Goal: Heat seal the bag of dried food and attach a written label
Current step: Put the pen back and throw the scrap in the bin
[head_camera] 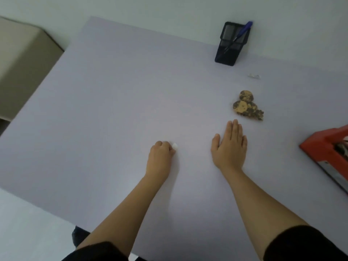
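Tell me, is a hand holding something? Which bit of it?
The left hand pinches a small white thing by one end, at its fingertips; what it is cannot be told. The right hand lies flat, holding nothing.

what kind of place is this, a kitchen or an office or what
Most likely a desk-style workspace in an office or a room at home, not a kitchen. A plain pale table holds a black mesh pen holder with a blue pen, and a red machine, perhaps a sealer, sits at the right edge.
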